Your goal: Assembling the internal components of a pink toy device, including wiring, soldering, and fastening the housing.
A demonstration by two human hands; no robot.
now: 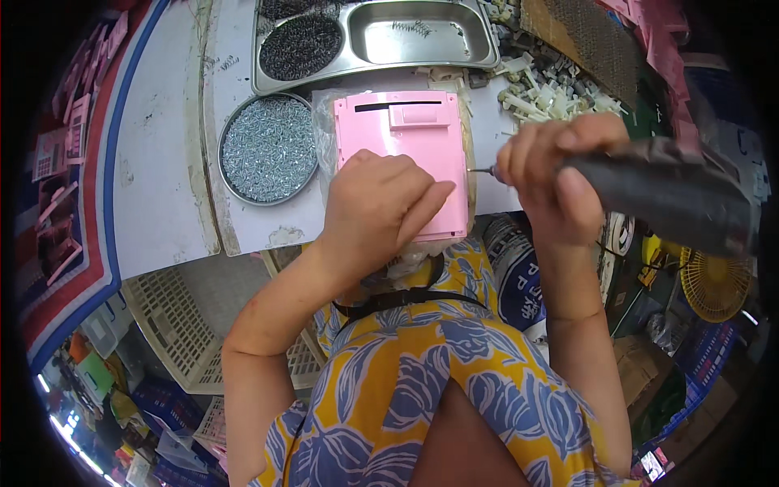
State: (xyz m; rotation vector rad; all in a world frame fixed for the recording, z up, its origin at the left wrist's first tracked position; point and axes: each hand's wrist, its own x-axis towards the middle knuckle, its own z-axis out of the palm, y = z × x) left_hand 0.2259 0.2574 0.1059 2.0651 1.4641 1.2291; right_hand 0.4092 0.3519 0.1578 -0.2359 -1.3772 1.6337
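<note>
The left hand is resting with curled fingers on a flat, rectangular pink plastic panel; whether it is pinching anything underneath cannot be told. The panel is lying on crinkled clear plastic wrapping at the near edge of a white tabletop, directly in front of the person. The right hand is gripping a dark grey, cylindrical power screwdriver, whose thin metal bit is pointing left at the panel's right edge; contact there is unclear. Left of the panel, a round, shallow metal dish is holding small silvery screws. Beyond it, a compartmented stainless-steel tray is holding dark coiled springs, while off-white plastic pieces are lying heaped at the far right.
</note>
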